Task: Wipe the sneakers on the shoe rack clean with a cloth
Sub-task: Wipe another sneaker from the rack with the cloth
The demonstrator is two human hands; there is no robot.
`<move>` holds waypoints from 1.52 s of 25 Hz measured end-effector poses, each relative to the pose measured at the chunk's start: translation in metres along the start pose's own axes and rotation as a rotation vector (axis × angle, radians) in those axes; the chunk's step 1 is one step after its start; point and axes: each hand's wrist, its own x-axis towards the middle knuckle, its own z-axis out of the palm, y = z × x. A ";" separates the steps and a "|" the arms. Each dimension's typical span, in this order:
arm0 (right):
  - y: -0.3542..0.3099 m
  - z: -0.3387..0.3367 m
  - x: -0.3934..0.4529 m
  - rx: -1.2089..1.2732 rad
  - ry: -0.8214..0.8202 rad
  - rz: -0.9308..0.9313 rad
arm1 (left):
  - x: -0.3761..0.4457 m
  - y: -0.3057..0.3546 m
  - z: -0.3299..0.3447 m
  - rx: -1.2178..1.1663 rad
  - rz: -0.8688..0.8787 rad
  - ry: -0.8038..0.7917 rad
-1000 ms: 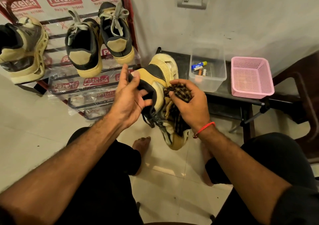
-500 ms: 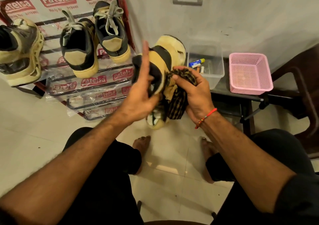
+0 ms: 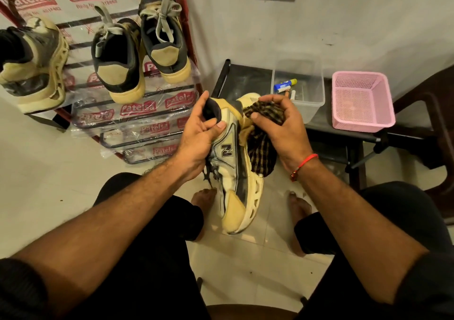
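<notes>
Two bare hands above the knees, left hand (image 3: 199,133) fingers clasping the collar of a cream-and-grey mesh sneaker (image 3: 235,172) held toe-down, right hand (image 3: 282,128) clutching a bunched dark checked cloth (image 3: 261,147) against its sole edge, three more sneakers on the red metal shoe rack (image 3: 157,113).

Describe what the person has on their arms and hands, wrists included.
Both forearms are bare, and no gloves, rings or watch can be seen. The right hand has a thin red thread bracelet around its wrist, with what looks like a small dark bead or knot hanging at its lower end. The left hand and its wrist carry nothing. At the frame's lower corners, dark fabric shows near each upper arm, possibly short sleeves.
</notes>
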 end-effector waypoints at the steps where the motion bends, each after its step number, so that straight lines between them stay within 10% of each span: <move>1: -0.002 0.005 -0.002 -0.148 -0.050 -0.076 | 0.000 -0.001 0.001 0.002 0.029 -0.003; 8: 0.010 0.031 -0.045 -0.763 -0.642 -0.604 | 0.004 0.010 -0.009 0.066 0.084 0.136; 16: -0.009 0.006 0.018 -0.604 0.049 -0.485 | -0.009 0.004 0.004 0.113 0.083 -0.163; 30: 0.024 0.041 -0.060 -0.712 -0.564 -0.615 | 0.012 0.016 -0.032 -0.037 -0.032 0.482; 38: 0.003 0.031 -0.010 -0.707 -0.220 -0.441 | 0.012 0.004 -0.014 -0.030 -0.062 0.315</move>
